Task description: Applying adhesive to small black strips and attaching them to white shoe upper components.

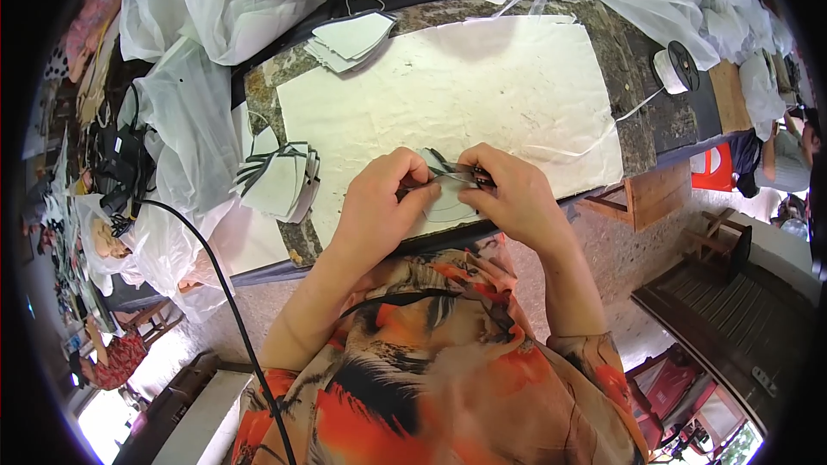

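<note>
Close to the table's near edge, both my hands meet over a pale, curved flat piece [448, 207] with a dark strip at its top. My left hand [388, 202] pinches this piece at its left side, fingers closed. My right hand [510, 194] is closed on a small tool with metal blades and a dark handle [478, 176], probably small scissors. The tool's tip lies against the dark strip; my fingers hide part of it. To the left of my left hand sits a stack of similar pale pieces with black edging [280, 181].
Another stack of pale pieces [351, 39] lies at the far left of a large white sheet [457, 77]. A spool of white tape [676, 67] stands at right, its tape trailing over the sheet. Clear plastic bags [194, 103] line the far and left sides. A black cable [215, 267] hangs at left.
</note>
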The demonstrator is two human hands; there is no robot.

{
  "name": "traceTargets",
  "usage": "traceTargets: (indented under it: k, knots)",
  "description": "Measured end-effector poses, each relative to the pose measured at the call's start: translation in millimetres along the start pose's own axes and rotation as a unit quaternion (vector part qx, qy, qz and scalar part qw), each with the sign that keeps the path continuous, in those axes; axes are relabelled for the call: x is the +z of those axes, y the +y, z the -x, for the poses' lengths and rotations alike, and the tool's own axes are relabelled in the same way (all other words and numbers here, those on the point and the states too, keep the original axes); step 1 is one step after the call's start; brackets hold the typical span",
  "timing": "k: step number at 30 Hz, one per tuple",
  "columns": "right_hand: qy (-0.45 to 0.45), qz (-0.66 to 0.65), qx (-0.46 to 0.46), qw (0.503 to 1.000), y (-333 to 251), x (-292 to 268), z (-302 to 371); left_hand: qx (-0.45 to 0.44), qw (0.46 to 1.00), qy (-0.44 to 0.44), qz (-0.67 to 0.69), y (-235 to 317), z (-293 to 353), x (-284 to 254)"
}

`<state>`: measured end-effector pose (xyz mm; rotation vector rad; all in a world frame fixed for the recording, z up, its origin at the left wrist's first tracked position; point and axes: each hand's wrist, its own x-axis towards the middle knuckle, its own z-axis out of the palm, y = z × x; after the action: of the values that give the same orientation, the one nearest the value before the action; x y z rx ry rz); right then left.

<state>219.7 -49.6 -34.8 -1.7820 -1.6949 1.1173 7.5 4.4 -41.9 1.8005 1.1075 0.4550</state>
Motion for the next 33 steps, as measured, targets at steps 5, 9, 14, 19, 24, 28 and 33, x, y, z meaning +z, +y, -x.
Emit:
traceTargets:
  k: [5,9,14,19,24,28,33]
  knots:
    - [0.058,-0.041,-0.060,0.996,10.5,9.9,3.3,-0.087,0.985,-0.060,0.133,2.6,-0.1,-9.0]
    - [0.101,-0.041,-0.174,0.979,6.9,6.6,11.6,-0.062,0.984,-0.073,0.151,-1.5,2.8,-13.0]
    - [0.080,-0.041,-0.270,0.959,2.3,8.3,12.9,-0.099,0.975,-0.130,0.148,8.0,-1.9,-27.0]
    - [0.077,-0.023,-0.272,0.959,-0.1,13.1,11.5,-0.098,0.948,-0.166,0.255,7.5,-4.8,-34.0]
    - [0.070,-0.024,-0.276,0.958,-0.7,14.4,8.9,-0.105,0.945,-0.178,0.254,11.1,-5.8,-36.8]
    - [0.021,0.004,-0.253,0.967,-0.4,8.9,9.2,-0.111,0.949,-0.192,0.224,3.3,-2.8,-33.3]
    - [0.017,-0.223,-0.048,0.973,-14.9,12.2,17.1,-0.105,0.954,-0.191,0.207,0.5,-1.7,-32.4]
